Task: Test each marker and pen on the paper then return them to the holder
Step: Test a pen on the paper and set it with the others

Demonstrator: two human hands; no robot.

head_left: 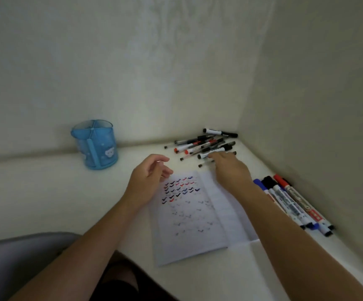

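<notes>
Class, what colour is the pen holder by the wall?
The pen holder is translucent blue with a white animal sticker; head view shows it best.

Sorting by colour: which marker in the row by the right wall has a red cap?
The red-capped marker on that row's right side; its neighbours' caps are black and blue.

The white table (56, 192) carries a blue holder (95, 146) well left of the left hand (149, 177). Ticked paper (189, 224) lies beneath both hands. A pen pile (204, 145) lies at the fingertips of the right hand (230, 168), and a row of markers (291, 200) lies to its right.
</notes>
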